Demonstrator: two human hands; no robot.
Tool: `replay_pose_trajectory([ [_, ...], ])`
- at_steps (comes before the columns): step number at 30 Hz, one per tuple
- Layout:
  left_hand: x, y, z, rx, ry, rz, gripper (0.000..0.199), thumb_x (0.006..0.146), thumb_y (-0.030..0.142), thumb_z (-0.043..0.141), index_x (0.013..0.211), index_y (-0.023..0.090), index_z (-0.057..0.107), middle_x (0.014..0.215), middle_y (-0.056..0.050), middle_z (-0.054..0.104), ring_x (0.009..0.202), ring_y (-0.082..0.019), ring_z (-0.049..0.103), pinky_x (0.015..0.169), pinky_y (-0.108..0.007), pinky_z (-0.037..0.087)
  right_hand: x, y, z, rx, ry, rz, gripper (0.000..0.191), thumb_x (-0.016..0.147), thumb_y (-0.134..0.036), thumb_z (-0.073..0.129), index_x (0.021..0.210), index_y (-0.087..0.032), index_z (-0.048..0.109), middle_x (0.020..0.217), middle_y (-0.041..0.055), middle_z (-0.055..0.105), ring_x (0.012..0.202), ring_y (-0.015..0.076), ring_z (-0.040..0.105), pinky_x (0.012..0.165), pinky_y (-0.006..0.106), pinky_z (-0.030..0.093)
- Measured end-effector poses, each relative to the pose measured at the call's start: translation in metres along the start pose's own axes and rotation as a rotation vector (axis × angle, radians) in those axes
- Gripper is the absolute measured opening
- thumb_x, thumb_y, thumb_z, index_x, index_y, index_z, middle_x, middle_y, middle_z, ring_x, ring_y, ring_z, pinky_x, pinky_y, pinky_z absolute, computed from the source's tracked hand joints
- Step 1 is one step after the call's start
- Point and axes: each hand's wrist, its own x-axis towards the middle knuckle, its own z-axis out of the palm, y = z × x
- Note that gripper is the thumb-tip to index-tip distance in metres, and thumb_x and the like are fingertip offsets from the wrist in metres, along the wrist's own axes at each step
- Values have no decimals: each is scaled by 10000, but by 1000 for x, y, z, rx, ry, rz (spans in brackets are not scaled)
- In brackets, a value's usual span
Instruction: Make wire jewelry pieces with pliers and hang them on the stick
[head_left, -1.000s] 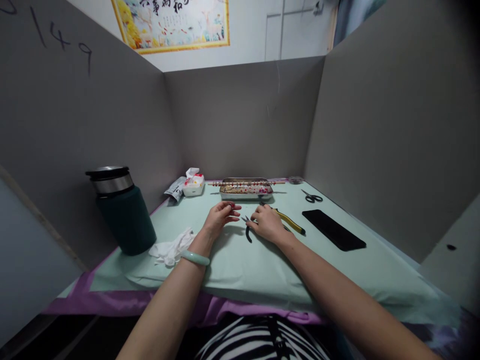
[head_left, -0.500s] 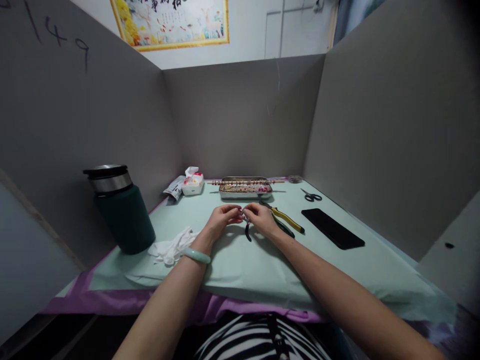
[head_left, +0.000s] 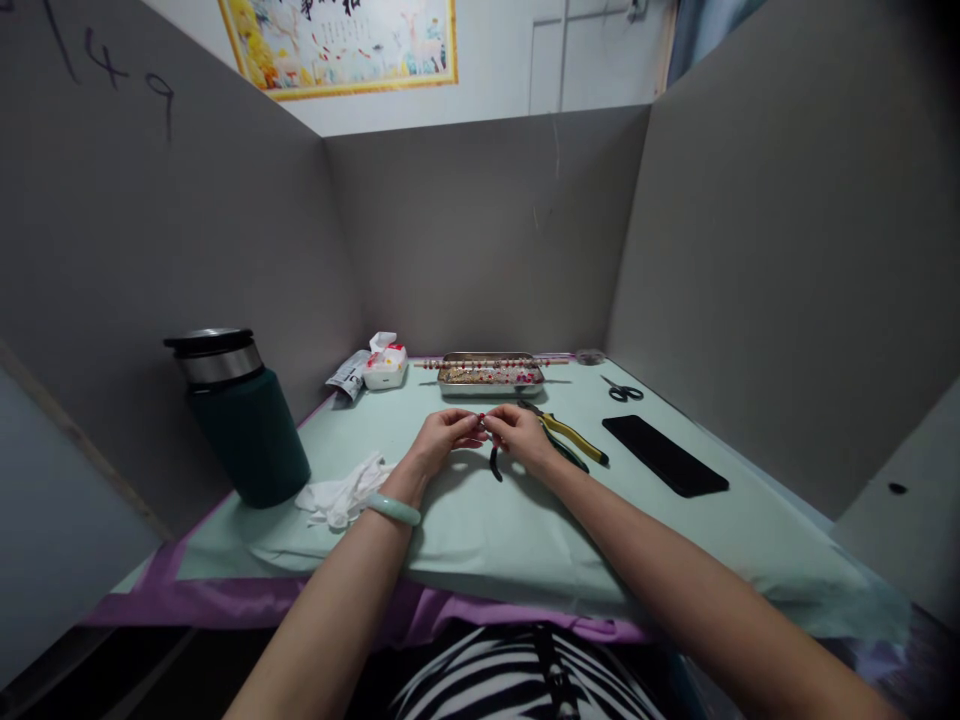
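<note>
My left hand [head_left: 444,438] is closed in a pinch, its fingertips on a small red bead [head_left: 481,420]. From the other side, my right hand [head_left: 523,436] pinches at the same spot, fingertips touching or nearly touching the left ones. Any thread or wire between them is too small to make out. Below the fingertips shows a curved black handle [head_left: 495,464] of a small tool; its other end is hidden by my right hand. Just beyond that hand lie pliers with yellow and dark green handles [head_left: 576,440], partly covered.
A metal tray [head_left: 491,388] of beads stands at the back, with beaded sticks [head_left: 427,365] across it. Scissors [head_left: 624,392] and a black phone-like slab [head_left: 666,456] lie right. Left are a green flask [head_left: 251,435], crumpled white cloth [head_left: 345,492] and tissue pack [head_left: 385,368]. Grey partitions [head_left: 487,230] enclose the table.
The fingertips have shifted slightly, and the red bead between them now shows more clearly. Both hands stay in nearly the same place; the things on the table have not moved.
</note>
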Motion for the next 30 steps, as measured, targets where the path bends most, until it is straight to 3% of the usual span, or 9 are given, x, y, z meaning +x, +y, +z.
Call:
replay_pose_trajectory([
  [6,2,-1,-4,-101,49,91,302,671,327,734,874,126,637,862,-86,657,811,-199,636,736,-351,489,0,-2,0,-8,32,10,234,711,-389,603,721,-155,598,506,-32,527,444,89,445,442,217,344],
  [12,6,-5,-6,-108,57,117,310,584,207,781,861,142,657,836,-43,640,742,-148,603,679,-290,469,0,3,1,-61,-6,-26,256,716,-411,609,700,-155,599,536,-25,535,460,92,464,457,220,358],
  [17,5,-3,-4,-143,79,127,303,585,192,778,858,137,659,812,-44,638,722,-136,595,663,-272,458,1,9,1,-61,3,-99,371,728,-417,619,1008,-178,573,693,-11,600,523,102,519,496,227,420],
  [21,6,-3,-4,-191,62,113,326,591,178,781,887,135,652,840,-55,641,754,-148,606,676,-271,464,1,10,2,-123,-41,-174,344,742,-422,611,984,-177,598,744,9,603,597,116,539,537,238,453],
  [26,4,0,-3,-279,-4,88,315,725,344,691,969,152,643,1032,-108,631,836,-187,623,691,-293,484,0,11,3,-71,-27,-129,296,752,-397,588,945,-172,592,782,21,625,612,125,549,518,235,444],
  [30,-1,8,0,-341,-86,46,379,806,465,561,1027,167,637,1179,-136,584,962,-235,604,764,-346,491,0,11,3,-117,-26,-133,214,771,-370,554,846,-174,595,672,-16,593,515,101,498,528,238,416],
])
